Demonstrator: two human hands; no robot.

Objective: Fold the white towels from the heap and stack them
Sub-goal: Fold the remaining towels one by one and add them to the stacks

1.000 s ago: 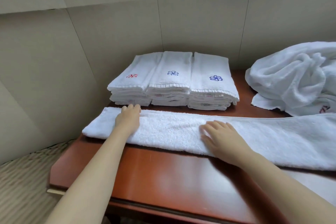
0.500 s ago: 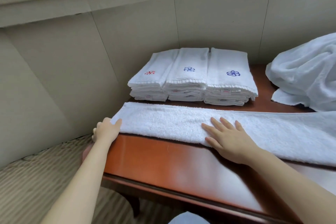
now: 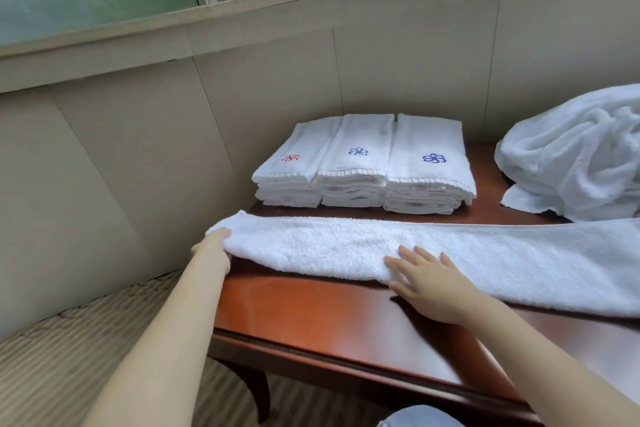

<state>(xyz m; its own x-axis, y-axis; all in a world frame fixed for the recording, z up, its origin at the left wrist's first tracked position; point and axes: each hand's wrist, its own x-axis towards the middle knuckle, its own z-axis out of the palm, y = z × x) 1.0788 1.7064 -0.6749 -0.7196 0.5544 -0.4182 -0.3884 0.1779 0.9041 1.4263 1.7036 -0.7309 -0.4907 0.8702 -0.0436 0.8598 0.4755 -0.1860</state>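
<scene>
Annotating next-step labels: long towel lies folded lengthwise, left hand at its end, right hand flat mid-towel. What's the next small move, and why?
Probably carry the lifted end rightward, over the right hand, to fold the long towel across. The left hand grips that end, already raised off the table, while the right hand presses flat where a crease could form.

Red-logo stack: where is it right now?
Head view: the red-logo stack is leftmost of three at the back of the table, beside a blue-logo stack and behind the long towel.
</scene>
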